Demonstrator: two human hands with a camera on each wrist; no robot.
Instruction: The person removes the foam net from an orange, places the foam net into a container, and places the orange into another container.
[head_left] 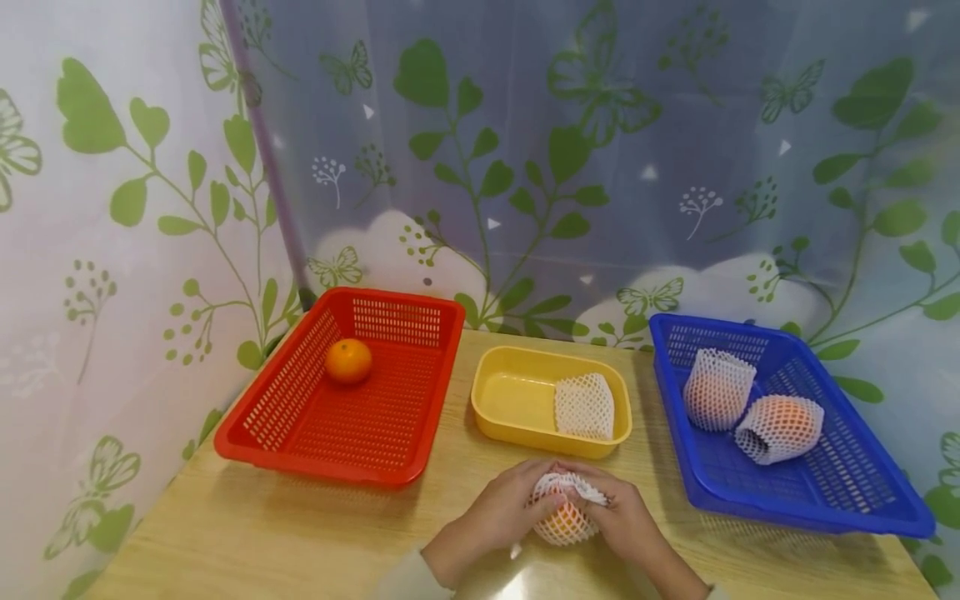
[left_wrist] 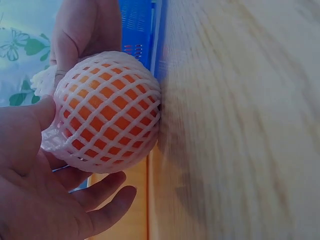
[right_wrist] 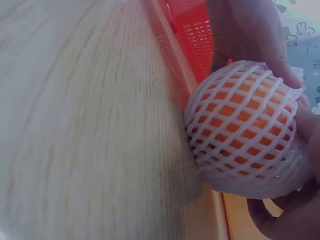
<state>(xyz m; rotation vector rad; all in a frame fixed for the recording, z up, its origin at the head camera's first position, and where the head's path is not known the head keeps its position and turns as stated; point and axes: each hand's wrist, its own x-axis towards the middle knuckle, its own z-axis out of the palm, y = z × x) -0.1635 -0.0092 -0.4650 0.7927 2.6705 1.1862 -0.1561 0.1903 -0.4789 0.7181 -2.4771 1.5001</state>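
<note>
An orange in a white foam net [head_left: 564, 525] sits low over the front of the table, held between both hands. My left hand [head_left: 504, 507] grips it from the left side, its thumb on the upper part of the net. From the right, my right hand [head_left: 624, 518] holds the same netted fruit, thumb near the bunched edge. In the left wrist view, the net [left_wrist: 110, 112] stretches over the orange's round underside, close against the wooden table. The right wrist view shows the netted orange [right_wrist: 242, 130] too, with fingers behind it.
Left stands a red basket [head_left: 431, 400] with one bare orange [head_left: 348, 361]. Behind the hands is a yellow tray [head_left: 517, 400] holding a loose foam net [head_left: 585, 407]. At right, a blue basket [head_left: 750, 492] contains two netted fruits [head_left: 718, 390]. A patterned curtain [head_left: 517, 108] hangs behind the table.
</note>
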